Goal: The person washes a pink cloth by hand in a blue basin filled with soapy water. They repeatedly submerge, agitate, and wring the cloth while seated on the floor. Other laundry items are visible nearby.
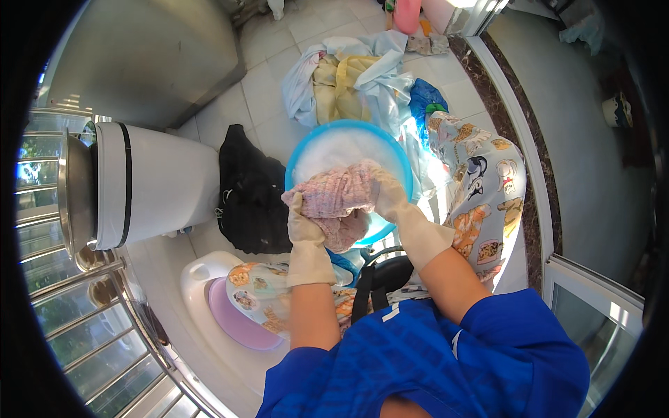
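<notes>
A pink, textured wet cloth (334, 190), bunched up, is held over a round blue plastic basin (403, 157). White suds (339, 146) fill the far part of the basin. My left hand (307, 232), in a cream rubber glove, grips the cloth's left end with the thumb on top. At its right end my right hand (389, 196), gloved the same way, clasps the fabric; some of its fingers are hidden. A lower fold of the cloth hangs toward the basin's near side.
Black clothing (253, 193) lies on the tiles left of the basin. Behind it are light blue fabric (384, 78) and a yellow cloth (339, 86). A white cylindrical appliance (167, 183) and a purple basin (240, 318) are on the left. A sliding-door track (515, 104) runs along the right.
</notes>
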Demonstrator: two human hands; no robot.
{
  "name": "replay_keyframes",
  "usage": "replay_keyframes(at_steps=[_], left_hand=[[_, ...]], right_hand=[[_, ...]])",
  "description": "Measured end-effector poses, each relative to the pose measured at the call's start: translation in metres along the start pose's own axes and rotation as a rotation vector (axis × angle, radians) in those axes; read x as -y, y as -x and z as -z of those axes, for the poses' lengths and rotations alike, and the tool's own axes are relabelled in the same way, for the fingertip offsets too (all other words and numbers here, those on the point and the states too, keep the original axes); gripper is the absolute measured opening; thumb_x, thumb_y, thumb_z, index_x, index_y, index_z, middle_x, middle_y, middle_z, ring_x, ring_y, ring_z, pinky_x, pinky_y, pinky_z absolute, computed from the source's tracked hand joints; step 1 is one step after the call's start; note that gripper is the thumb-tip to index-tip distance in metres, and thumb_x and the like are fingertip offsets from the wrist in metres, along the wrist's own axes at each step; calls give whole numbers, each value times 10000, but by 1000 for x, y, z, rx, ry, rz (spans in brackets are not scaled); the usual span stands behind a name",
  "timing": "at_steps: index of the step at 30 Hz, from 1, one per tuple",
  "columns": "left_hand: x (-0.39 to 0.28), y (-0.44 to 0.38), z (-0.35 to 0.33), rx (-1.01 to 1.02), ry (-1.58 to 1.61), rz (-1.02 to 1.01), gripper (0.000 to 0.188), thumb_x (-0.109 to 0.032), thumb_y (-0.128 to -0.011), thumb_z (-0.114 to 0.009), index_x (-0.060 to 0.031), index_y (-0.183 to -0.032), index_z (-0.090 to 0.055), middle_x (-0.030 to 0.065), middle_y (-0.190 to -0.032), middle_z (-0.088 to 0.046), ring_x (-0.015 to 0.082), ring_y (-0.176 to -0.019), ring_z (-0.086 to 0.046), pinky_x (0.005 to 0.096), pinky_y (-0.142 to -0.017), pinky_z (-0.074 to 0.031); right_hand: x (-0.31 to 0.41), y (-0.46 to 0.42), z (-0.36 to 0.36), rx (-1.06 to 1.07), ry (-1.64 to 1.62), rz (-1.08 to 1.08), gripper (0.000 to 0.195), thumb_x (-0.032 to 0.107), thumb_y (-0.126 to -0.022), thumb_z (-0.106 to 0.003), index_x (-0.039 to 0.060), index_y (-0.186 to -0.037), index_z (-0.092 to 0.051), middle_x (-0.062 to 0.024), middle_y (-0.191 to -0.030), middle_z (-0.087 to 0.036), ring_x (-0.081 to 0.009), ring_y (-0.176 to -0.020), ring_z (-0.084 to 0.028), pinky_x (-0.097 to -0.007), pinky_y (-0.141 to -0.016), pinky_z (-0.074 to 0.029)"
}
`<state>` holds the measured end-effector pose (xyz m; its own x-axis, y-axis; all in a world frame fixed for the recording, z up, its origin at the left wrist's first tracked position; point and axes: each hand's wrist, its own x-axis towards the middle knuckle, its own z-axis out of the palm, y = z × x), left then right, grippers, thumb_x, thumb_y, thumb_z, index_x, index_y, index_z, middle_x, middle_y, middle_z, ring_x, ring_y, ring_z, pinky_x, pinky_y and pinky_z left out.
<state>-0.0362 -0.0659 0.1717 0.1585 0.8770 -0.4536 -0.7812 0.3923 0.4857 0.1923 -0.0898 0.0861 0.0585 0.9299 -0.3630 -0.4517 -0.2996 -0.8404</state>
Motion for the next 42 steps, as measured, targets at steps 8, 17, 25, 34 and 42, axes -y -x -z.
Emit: replay_keyframes(at_steps=[8, 17, 25, 34, 42], left_hand=[[31, 10, -12, -236, -186, 204, 536, -399, -1093, -621, -64, -1498, -515, 158, -1392, -655, 337, -1251, -674, 492, -1035, -604], [41, 11, -52, -65, 103, 267, 392, -324, -1103, -530, -23, -1300, -685, 142, -1241, -717, 319, -1126, -712, 453, -933, -619], [74, 19, 1, 93, -436, 132, 445, -300, -1121, -439, -34, -1454, -570, 149, -1434, -618, 287, -1305, -613, 432, -1066, -514], [58, 11, 19, 32, 8, 316, 418, -389, -1128, -505, -98, -1399, -634, 125, -1350, -704, 261, -1220, -691, 415, -1005, -595], [47, 6, 7, 121, -78, 161, 419, -420, -1157, -464, -89, -1343, -641, 75, -1223, -707, 253, -1121, -697, 382, -1004, -559]], right_hand=[[115, 43, -125, 215, 449, -456, 668, 433, -886, -821, 73, -1411, -618, -200, -1328, -685, -315, -1229, -683, -449, -1051, -541], [39, 18, -61, -26, 318, -233, 524, 412, -963, -724, 68, -1358, -694, -187, -1212, -738, -336, -1216, -690, -448, -1067, -506], [65, 21, -94, -284, 887, -105, 413, 371, -1005, -657, 70, -1280, -722, -225, -1287, -716, -420, -1238, -655, -475, -1088, -490], [89, 56, -125, 100, 607, -60, 360, 408, -997, -682, 58, -1065, -736, -219, -1061, -726, -379, -1058, -687, -499, -950, -526], [74, 69, -132, 103, 1005, 459, 245, 280, -936, -722, 43, -997, -711, -209, -950, -708, -423, -942, -675, -513, -912, -522]])
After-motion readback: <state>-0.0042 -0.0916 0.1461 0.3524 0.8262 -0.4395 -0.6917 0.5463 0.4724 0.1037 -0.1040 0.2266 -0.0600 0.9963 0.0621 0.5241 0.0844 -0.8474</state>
